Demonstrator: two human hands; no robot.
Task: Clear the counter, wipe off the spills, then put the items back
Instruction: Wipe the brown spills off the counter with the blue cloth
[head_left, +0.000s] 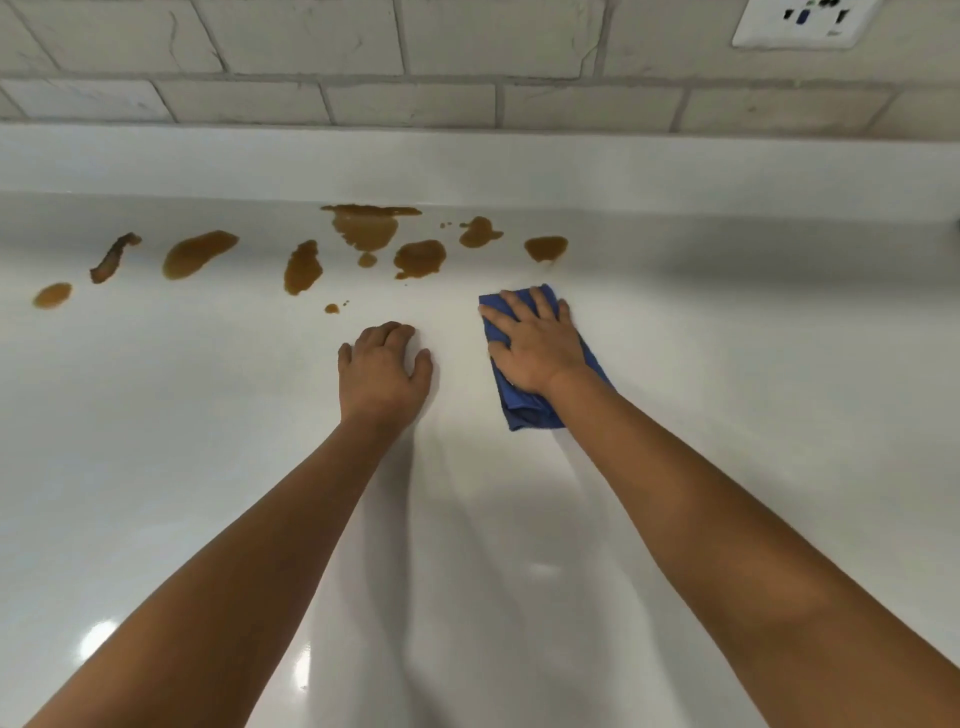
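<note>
The right hand (537, 345) lay flat, fingers spread, pressing a folded blue cloth (535, 410) onto the counter (727, 415), likely for even wiping pressure. Brown spills (366, 228) sat just beyond its fingertips, unwiped. The left hand (384, 371) braced beside it, fingers loosely curled, holding nothing.

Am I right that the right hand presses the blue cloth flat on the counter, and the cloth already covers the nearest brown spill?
Not quite. In the head view the right hand does press the blue cloth flat on the counter, but the cloth covers no spill: the nearest brown spill lies beyond it, toward the wall, with bare counter between.
</note>
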